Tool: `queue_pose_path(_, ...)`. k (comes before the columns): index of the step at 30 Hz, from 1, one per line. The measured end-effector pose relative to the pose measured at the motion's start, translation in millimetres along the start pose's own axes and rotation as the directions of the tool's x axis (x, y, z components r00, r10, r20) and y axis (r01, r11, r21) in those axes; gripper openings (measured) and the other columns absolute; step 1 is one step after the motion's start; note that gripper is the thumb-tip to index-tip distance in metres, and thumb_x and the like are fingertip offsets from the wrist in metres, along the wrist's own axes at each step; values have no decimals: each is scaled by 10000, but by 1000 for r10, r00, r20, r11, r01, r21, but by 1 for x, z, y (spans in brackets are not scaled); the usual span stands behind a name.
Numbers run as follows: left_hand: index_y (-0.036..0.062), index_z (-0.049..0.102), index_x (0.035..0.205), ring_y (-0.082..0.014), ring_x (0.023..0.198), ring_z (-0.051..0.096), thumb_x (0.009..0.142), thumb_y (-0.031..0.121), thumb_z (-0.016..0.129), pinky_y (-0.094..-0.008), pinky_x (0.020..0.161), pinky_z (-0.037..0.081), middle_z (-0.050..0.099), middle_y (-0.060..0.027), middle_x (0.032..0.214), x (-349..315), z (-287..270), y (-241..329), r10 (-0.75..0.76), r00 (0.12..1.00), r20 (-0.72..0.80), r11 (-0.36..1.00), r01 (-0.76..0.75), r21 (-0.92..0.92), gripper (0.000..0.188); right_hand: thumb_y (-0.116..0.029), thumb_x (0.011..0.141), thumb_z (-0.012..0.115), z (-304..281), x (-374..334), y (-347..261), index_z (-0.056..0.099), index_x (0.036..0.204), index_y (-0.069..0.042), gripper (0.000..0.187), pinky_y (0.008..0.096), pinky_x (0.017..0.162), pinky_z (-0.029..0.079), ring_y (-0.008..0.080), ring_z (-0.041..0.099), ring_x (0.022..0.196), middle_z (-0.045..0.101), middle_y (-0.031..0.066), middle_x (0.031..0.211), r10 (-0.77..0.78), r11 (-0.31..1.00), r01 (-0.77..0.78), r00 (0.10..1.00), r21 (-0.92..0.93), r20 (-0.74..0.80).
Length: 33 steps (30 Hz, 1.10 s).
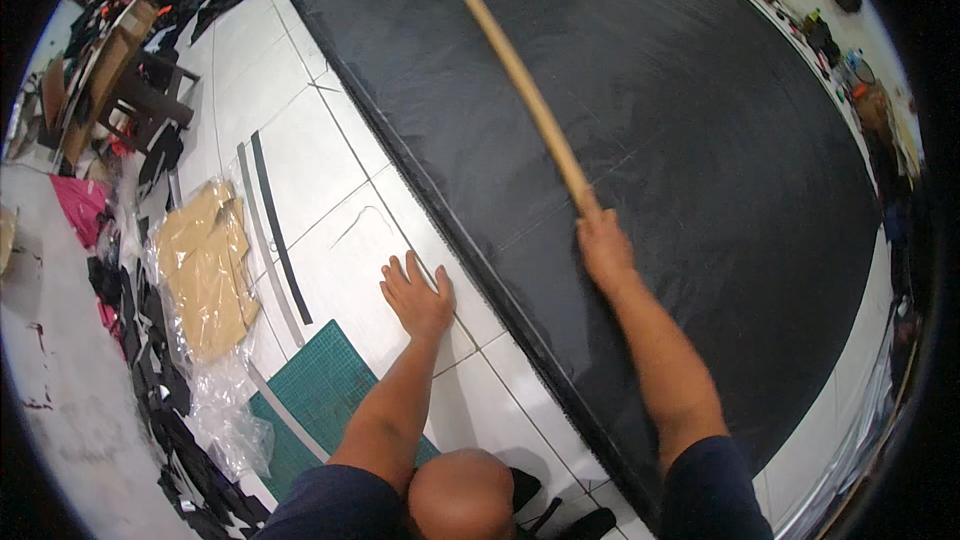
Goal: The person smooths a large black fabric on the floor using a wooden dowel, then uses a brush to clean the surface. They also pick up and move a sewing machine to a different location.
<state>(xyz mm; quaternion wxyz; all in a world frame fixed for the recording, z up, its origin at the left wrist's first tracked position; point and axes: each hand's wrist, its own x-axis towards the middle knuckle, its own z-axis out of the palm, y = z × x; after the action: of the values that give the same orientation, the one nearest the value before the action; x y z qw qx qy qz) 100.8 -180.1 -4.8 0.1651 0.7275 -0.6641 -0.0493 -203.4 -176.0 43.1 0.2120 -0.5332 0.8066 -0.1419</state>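
A large sheet of black fabric (pixel 700 120) is spread over the tiled floor, with a frayed edge running diagonally along its left side. My right hand (pixel 606 248) is closed around the near end of a long wooden stick (pixel 520 85), which stretches away across the fabric toward the far left. On the white tiles left of the fabric, my left hand (pixel 417 297) lies flat with its fingers spread and holds nothing. Near my left forearm is a green cutting mat (pixel 325 380). Faint pale lines cross the black fabric near the stick's gripped end.
A long metal ruler (pixel 263 230) and a dark strip (pixel 279 225) lie left of my hand. Tan pieces in clear plastic (pixel 208 275) are beside them. A dark wooden stool (pixel 150 95) and piled clutter stand far left; assorted items (pixel 860 90) line the right wall.
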Motion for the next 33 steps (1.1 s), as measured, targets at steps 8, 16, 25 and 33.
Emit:
queue_pose_path(8, 16, 409, 1395, -438, 1394, 224, 872, 361, 578, -543, 1152, 130, 324, -278, 1453, 8, -5, -9, -40, 999, 16, 999, 40, -24, 650, -297, 987, 491, 44, -5, -143, 275, 1501, -277, 557, 498, 807, 502, 417, 606, 898, 532, 228, 1031, -179, 984, 176, 952, 34, 248)
queue_pose_path(16, -1, 405, 1400, -446, 1401, 196, 870, 369, 576, -570, 1143, 115, 298, -293, 1456, 13, -6, -11, -41, 997, 67, 998, 44, -47, 669, -320, 1003, 439, 24, 131, -179, 200, 1523, -247, 577, 522, 870, 479, 455, 590, 1004, 532, 276, 1110, -76, 994, 72, 996, 77, 43)
queue_pose_path(25, -12, 416, 1384, -461, 1389, 210, 856, 352, 586, -582, 1134, 120, 310, -300, 1441, 13, -11, -12, -63, 990, 125, 996, 70, -58, 663, -319, 976, 456, 93, 209, -303, 199, 1523, -252, 607, 519, 953, 458, 446, 575, 1100, 561, 284, 1195, -248, 968, 250, 946, 17, 208)
queue_pose_path(33, -6, 415, 1394, -448, 1402, 197, 873, 363, 568, -578, 1141, 103, 297, -291, 1459, 14, -12, -16, -48, 993, 104, 998, 52, -31, 657, -330, 1003, 440, 33, 173, -304, 258, 1508, -252, 543, 490, 919, 457, 413, 567, 1040, 541, 250, 1140, -339, 939, 318, 920, 131, 197)
